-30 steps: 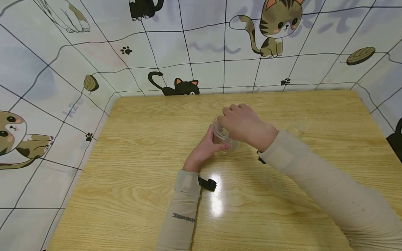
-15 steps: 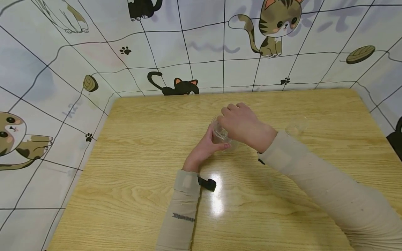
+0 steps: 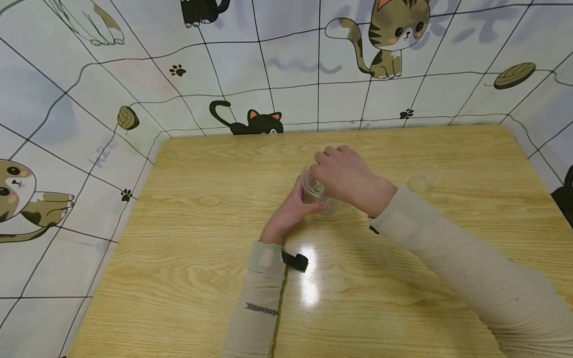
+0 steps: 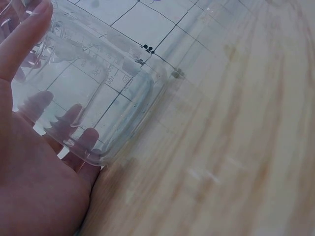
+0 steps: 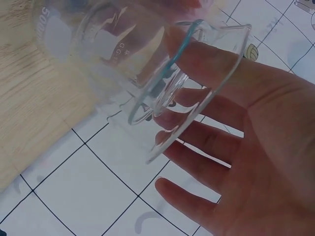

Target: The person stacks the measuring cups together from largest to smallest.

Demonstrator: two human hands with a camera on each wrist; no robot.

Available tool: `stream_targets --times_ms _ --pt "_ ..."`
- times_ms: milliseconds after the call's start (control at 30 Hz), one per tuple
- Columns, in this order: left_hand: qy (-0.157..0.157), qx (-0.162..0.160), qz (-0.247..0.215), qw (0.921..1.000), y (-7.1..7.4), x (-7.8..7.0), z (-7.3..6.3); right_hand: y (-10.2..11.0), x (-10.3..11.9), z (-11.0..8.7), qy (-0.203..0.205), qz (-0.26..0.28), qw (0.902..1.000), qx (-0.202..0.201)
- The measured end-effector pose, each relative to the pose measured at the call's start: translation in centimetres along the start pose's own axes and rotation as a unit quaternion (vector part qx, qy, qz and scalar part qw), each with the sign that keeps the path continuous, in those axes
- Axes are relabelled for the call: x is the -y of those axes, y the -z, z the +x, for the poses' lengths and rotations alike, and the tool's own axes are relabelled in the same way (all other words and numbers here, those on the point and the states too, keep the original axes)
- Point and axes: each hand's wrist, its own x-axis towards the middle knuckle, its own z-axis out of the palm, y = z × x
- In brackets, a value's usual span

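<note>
Left hand (image 3: 291, 211): gripping larger clear cylindrical glass beaker (image 4: 130, 118)
Right hand (image 3: 346, 174): pinching smaller clear cylindrical glass beaker (image 5: 133, 59), nested inside
Grips: unchanged just now, keeping both nested

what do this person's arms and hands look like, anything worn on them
Both the left hand and right hand are ungloved. The left sleeve and right sleeve are long, beige and wrinkled. The left one bears a dark, jagged marking; a black strap end sticks out at its cuff, and a smaller black piece shows at the right cuff.
</note>
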Motion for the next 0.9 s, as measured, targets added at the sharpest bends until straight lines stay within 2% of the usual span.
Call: stream_targets --times_ms 267,400,600,767,900 --pt "0.006 -0.002 -0.002 1.0000 0.11 0.08 0.14 -0.34 -0.31 -0.02 0.010 0.005 0.9998 -0.018" --pt "0.006 -0.003 -0.003 1.0000 0.13 0.18 0.19 -0.37 -0.34 0.02 0.009 0.007 0.9999 -0.012" --pt "-0.012 0.007 -0.019 0.9997 0.00 0.25 0.22 -0.34 -0.45 -0.07 0.001 0.017 0.9998 0.006" --pt "-0.020 0.011 -0.025 0.9994 -0.08 0.16 0.18 -0.48 -0.71 -0.16 -0.010 0.041 0.9991 0.009" --pt "-0.005 0.002 -0.007 1.0000 -0.03 0.18 0.18 -0.73 -0.86 -0.21 -0.021 0.071 0.9973 0.000"
